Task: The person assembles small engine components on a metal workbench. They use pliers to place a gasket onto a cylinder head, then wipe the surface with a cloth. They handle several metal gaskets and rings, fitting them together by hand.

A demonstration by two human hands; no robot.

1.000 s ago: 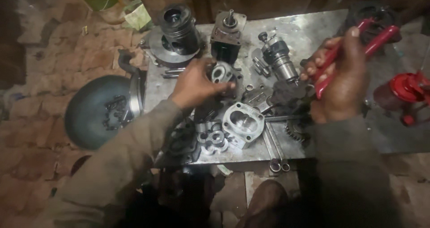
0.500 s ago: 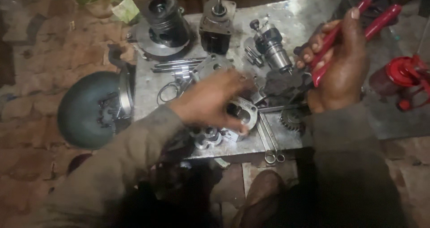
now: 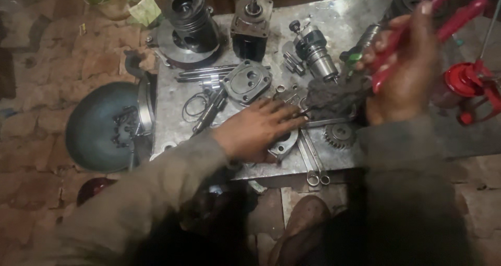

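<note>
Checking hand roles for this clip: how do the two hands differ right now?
The left hand lies flat, fingers spread, on metal parts on the steel plate; the right hand is raised above it, closed around red-handled pliers. Both wear grey sleeves.

Long grey-brown sleeves cover both arms to the wrists (cloth looks worn), left hand (image 3: 258,130) and right hand (image 3: 404,75) bare.

Dim, grimy mechanical repair workshop.
Metal counter (image 3: 360,20) strewn with dismantled pump housings (image 3: 252,20), a gear (image 3: 338,135), rings, spanners (image 3: 313,161) and an oily rag (image 3: 329,96); stained brick floor (image 3: 47,52) around; red oil can (image 3: 469,88) alongside.
</note>
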